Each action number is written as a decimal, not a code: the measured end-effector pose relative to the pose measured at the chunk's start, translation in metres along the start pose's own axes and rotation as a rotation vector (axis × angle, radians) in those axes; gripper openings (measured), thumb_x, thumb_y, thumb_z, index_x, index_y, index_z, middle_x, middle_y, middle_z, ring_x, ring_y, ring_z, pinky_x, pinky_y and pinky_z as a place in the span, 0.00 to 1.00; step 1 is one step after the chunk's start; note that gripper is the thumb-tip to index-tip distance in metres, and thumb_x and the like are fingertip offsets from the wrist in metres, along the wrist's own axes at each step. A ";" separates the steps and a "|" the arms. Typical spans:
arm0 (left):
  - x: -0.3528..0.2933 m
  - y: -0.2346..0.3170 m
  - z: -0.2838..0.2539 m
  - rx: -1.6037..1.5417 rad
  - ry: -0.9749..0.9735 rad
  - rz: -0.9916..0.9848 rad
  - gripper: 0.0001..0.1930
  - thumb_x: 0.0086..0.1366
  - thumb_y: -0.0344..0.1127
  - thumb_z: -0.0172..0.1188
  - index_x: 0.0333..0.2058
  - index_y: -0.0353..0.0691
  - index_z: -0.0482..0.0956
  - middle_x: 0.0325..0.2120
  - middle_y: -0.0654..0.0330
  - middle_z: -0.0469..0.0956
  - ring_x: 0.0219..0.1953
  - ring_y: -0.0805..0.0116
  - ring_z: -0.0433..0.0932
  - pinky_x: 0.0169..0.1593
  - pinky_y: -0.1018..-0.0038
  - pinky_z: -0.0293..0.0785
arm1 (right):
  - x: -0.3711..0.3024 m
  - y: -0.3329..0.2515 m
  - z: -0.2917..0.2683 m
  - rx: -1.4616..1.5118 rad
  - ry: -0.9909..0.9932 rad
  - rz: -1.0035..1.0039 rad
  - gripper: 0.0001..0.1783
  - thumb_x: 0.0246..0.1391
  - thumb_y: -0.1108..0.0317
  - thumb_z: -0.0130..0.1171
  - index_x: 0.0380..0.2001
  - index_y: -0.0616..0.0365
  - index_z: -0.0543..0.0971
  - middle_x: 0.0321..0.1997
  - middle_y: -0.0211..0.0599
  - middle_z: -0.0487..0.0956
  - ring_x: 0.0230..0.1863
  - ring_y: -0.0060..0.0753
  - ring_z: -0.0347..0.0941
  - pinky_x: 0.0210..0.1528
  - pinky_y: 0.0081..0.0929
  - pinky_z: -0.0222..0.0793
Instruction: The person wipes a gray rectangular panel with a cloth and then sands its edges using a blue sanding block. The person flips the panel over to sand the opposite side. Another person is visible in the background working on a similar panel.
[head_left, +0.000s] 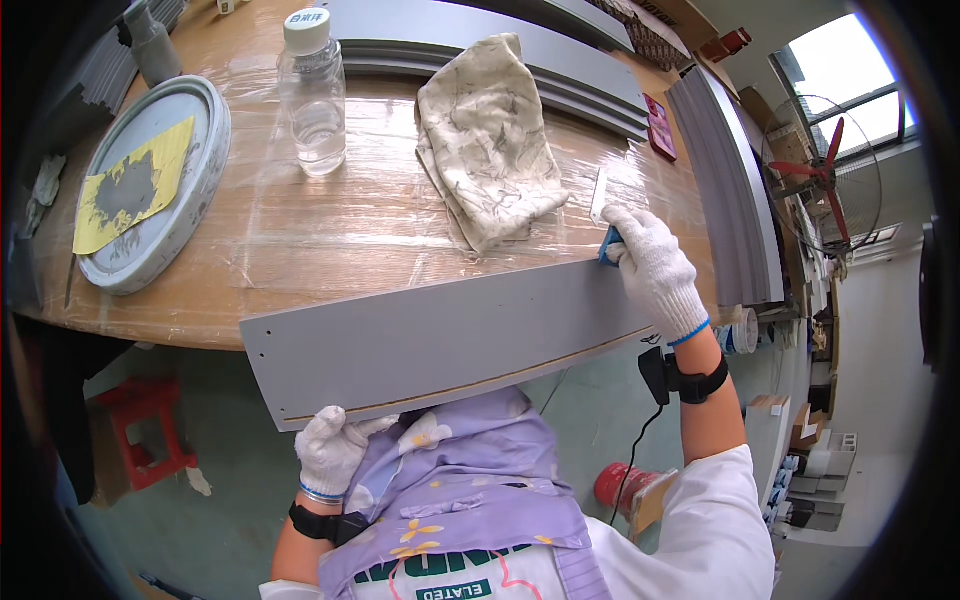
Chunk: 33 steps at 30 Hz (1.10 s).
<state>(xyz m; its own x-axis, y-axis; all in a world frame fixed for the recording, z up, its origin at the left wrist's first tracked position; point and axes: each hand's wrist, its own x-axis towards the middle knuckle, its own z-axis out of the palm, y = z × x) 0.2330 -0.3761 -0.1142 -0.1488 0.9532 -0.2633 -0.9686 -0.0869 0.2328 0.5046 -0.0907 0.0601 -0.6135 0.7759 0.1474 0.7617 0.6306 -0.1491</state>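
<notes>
A long grey board [455, 335] with small holes at its left end and a brown groove along its near side lies across the table's front edge, partly over my lap. My left hand [333, 452], in a white knitted glove, grips the board's near edge by the left corner, with the thumb stretched to the right. At the board's far right edge, my right hand [655, 265], gloved too, is closed on a small blue thing [608, 245]; the fingers hide most of it. Just beyond those fingers lies a thin white strip [599, 195].
A crumpled stained cloth [490, 140], a clear bottle [315, 110] and a round grey lid [210, 150] with yellow sandpaper [165, 165] sit on the film-covered table [380, 240]. Grey boards [480, 50] are stacked behind. A red stool [150, 430] stands left; a fan [825, 175] right.
</notes>
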 end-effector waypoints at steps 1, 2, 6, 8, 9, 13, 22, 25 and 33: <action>0.000 -0.001 0.001 -0.005 -0.004 0.005 0.12 0.65 0.31 0.52 0.40 0.31 0.81 0.52 0.38 0.75 0.54 0.33 0.74 0.54 0.38 0.77 | -0.002 0.002 -0.001 -0.031 0.038 -0.001 0.24 0.52 0.81 0.56 0.53 0.57 0.75 0.40 0.46 0.77 0.41 0.47 0.78 0.44 0.38 0.75; 0.001 -0.001 0.002 -0.006 -0.010 0.010 0.11 0.65 0.31 0.52 0.40 0.31 0.81 0.52 0.39 0.75 0.54 0.33 0.75 0.53 0.38 0.77 | -0.004 0.003 -0.002 -0.060 0.080 0.000 0.23 0.52 0.81 0.56 0.53 0.57 0.75 0.40 0.46 0.77 0.41 0.47 0.78 0.43 0.38 0.75; 0.001 -0.004 -0.004 0.017 0.045 0.034 0.10 0.64 0.31 0.53 0.38 0.34 0.82 0.51 0.41 0.76 0.54 0.35 0.75 0.53 0.37 0.76 | 0.005 -0.062 0.019 0.232 -0.019 -0.104 0.26 0.52 0.81 0.56 0.56 0.57 0.72 0.43 0.46 0.76 0.46 0.53 0.74 0.48 0.40 0.72; 0.000 -0.001 -0.005 0.049 0.077 0.021 0.10 0.63 0.29 0.51 0.35 0.37 0.83 0.52 0.44 0.77 0.57 0.34 0.73 0.56 0.33 0.71 | 0.013 -0.076 0.030 0.315 0.005 -0.223 0.28 0.47 0.83 0.55 0.55 0.59 0.72 0.41 0.47 0.75 0.45 0.53 0.74 0.48 0.40 0.72; 0.000 -0.002 -0.004 0.062 0.085 0.025 0.10 0.63 0.29 0.52 0.34 0.37 0.83 0.52 0.44 0.77 0.57 0.35 0.73 0.56 0.33 0.72 | 0.015 -0.074 0.031 0.283 -0.020 -0.245 0.29 0.46 0.84 0.55 0.55 0.59 0.72 0.41 0.46 0.75 0.44 0.53 0.74 0.47 0.40 0.72; -0.002 -0.004 0.006 0.095 0.104 0.090 0.12 0.64 0.31 0.54 0.44 0.34 0.78 0.50 0.44 0.77 0.53 0.38 0.76 0.50 0.39 0.79 | 0.000 -0.002 0.010 0.075 0.035 -0.162 0.31 0.44 0.88 0.53 0.55 0.57 0.74 0.39 0.44 0.75 0.37 0.43 0.75 0.43 0.34 0.75; 0.003 -0.008 0.011 0.177 0.124 0.130 0.14 0.64 0.33 0.54 0.46 0.35 0.76 0.51 0.47 0.77 0.52 0.41 0.78 0.47 0.41 0.82 | -0.009 -0.002 0.010 0.259 0.035 -0.083 0.27 0.48 0.84 0.54 0.54 0.59 0.74 0.40 0.43 0.75 0.43 0.49 0.74 0.47 0.38 0.74; 0.003 -0.009 0.012 0.179 0.132 0.144 0.13 0.64 0.33 0.54 0.46 0.36 0.77 0.51 0.48 0.77 0.51 0.43 0.78 0.46 0.41 0.82 | -0.005 0.001 0.011 0.157 0.068 -0.150 0.27 0.47 0.85 0.54 0.53 0.59 0.75 0.39 0.42 0.76 0.42 0.47 0.75 0.46 0.36 0.74; 0.003 -0.014 0.015 0.218 0.153 0.191 0.15 0.64 0.34 0.54 0.48 0.36 0.77 0.49 0.48 0.79 0.48 0.45 0.80 0.43 0.42 0.84 | -0.031 0.135 -0.018 -0.145 0.128 0.158 0.22 0.54 0.78 0.55 0.54 0.56 0.75 0.41 0.45 0.77 0.44 0.48 0.75 0.50 0.37 0.74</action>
<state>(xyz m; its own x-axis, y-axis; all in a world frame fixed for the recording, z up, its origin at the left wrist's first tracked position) 0.2489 -0.3677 -0.1036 -0.3680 0.8694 -0.3297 -0.8574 -0.1800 0.4822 0.6302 -0.0302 0.0529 -0.4597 0.8499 0.2575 0.8738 0.4847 -0.0396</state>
